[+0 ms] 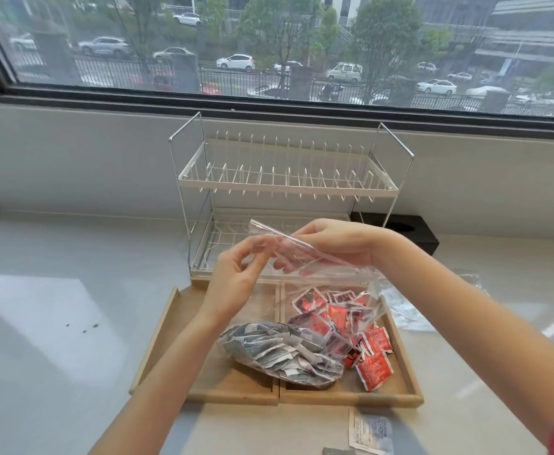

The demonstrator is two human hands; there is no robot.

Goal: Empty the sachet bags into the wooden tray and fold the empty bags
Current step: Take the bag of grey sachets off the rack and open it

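Observation:
A wooden tray point(157, 336) with two compartments lies on the counter in front of me. Loose red sachets point(372, 367) fill its right compartment. A clear bag of grey sachets point(278, 351) lies across the divider, mostly in the left compartment. Above the tray I hold an empty clear plastic bag point(305, 254) between both hands. My left hand point(236, 277) pinches its left edge. My right hand point(331, 244) grips its upper part, and the bag's lower end hangs down over the red sachets.
A white two-tier wire dish rack point(285, 188) stands just behind the tray, a black box point(413, 231) to its right. A crumpled clear bag point(407, 313) lies right of the tray. A white sachet point(370, 435) lies on the counter near the front edge.

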